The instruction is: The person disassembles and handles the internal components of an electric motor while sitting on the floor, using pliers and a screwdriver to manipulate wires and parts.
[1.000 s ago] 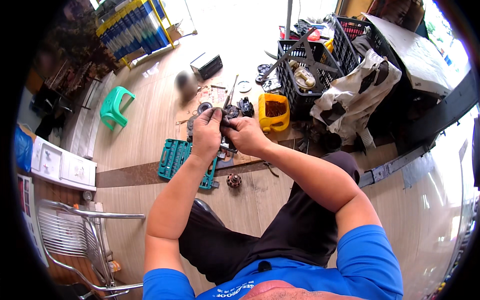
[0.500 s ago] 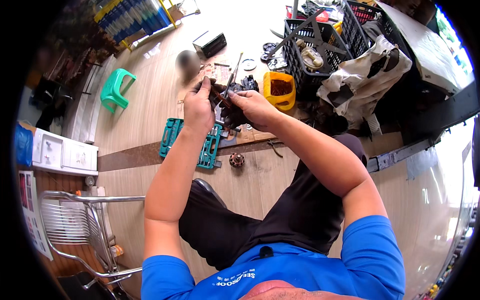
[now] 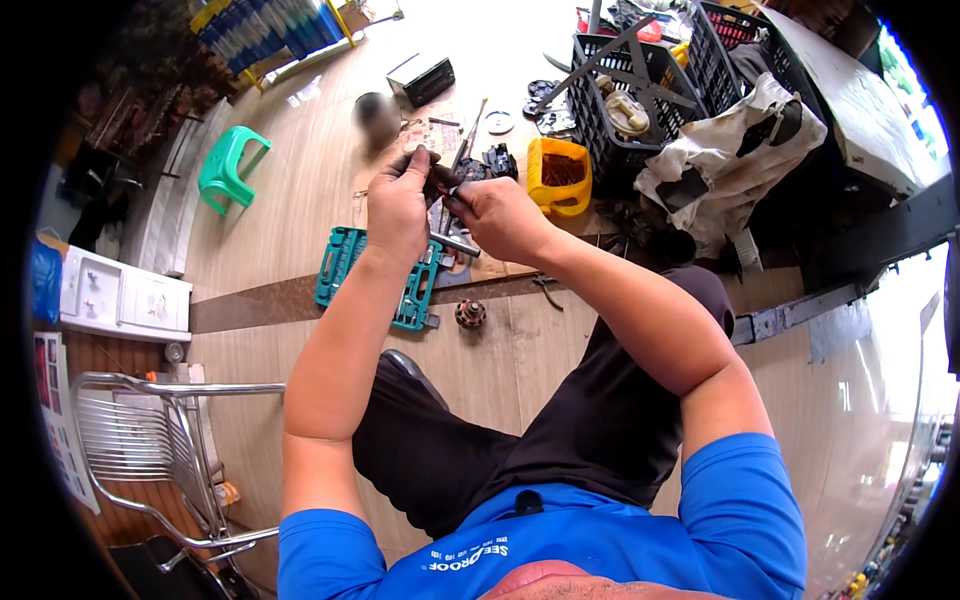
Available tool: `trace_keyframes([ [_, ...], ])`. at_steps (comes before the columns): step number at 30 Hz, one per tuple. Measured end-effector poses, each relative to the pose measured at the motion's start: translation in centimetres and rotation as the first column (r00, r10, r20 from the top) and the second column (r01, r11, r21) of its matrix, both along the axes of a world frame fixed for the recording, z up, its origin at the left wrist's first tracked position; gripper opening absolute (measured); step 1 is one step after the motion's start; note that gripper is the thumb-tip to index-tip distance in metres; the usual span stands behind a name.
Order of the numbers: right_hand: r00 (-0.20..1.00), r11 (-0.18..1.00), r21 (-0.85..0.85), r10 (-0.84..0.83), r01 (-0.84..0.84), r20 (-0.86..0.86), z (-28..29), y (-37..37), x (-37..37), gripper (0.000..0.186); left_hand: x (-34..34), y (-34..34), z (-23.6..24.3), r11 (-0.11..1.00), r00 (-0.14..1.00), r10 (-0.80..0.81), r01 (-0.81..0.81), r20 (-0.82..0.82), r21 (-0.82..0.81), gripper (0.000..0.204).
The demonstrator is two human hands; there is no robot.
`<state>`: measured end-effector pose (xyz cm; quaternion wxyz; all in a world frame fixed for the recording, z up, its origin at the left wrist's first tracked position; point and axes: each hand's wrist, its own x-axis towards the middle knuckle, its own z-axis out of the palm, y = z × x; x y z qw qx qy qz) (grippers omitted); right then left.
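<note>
Raised in front of me, my left hand point(image 3: 398, 207) is closed around a small dark part point(image 3: 438, 183), its thumb pointing up. My right hand point(image 3: 507, 222) meets it from the right, its blackened fingers curled and pinched at the part's edge. The fingers hide most of the part, so its kind is unclear. Just below the hands lies a metal rod-like tool point(image 3: 456, 245). A teal socket-set case point(image 3: 343, 265) lies opened on the floor beneath my left forearm. Close by sits a round, copper-and-dark rotor-like part point(image 3: 470, 314).
Beyond the hands are a long thin tool point(image 3: 470, 135) and black parts point(image 3: 500, 160). A cut yellow container point(image 3: 560, 178) stands right of them, near a black crate point(image 3: 625, 135). Pliers point(image 3: 548, 292) lie on the floor. A green stool point(image 3: 234, 168) and metal chair point(image 3: 130, 430) are left.
My right hand's fingers have curled in and drawn together at the dark part; before, they were more extended. My left hand stays nearly in place. The view has shifted slightly.
</note>
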<state>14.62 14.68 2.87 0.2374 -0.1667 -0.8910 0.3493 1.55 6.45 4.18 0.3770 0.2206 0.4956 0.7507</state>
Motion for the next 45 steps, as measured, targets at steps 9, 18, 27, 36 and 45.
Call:
trace_keyframes([
  [9, 0.996, 0.881, -0.466, 0.065, -0.086, -0.061, 0.5, 0.6, 0.4, 0.027, -1.8, -0.6, 0.8, 0.916, 0.913, -0.374, 0.336, 0.163, 0.220, 0.032],
  [18, 0.983, 0.717, -0.677, 0.176, -0.166, -0.054, -0.1, 1.0, 0.8, 0.031, -1.1, -0.9, 0.9, 0.933, 0.941, -0.314, 0.281, 0.126, 0.227, 0.025],
  [27, 0.983, 0.758, -0.631, 0.178, -0.168, -0.047, 0.0, 0.1, 0.2, 0.028, 0.0, -0.2, 0.3, 0.941, 0.962, -0.246, 0.208, 0.117, 0.269, 0.021],
  [36, 0.946, 0.434, -0.861, 0.290, -0.264, -0.144, 1.2, 0.7, 1.1, 0.027, -0.5, -0.7, 1.7, 0.934, 0.930, -0.328, 0.293, 0.168, 0.205, 0.025],
  [45, 0.902, 0.354, -0.862, 0.365, -0.363, -0.230, 0.6, 1.0, 1.5, 0.032, 0.2, -1.5, 1.9, 0.920, 0.936, -0.333, 0.297, 0.113, 0.256, 0.026],
])
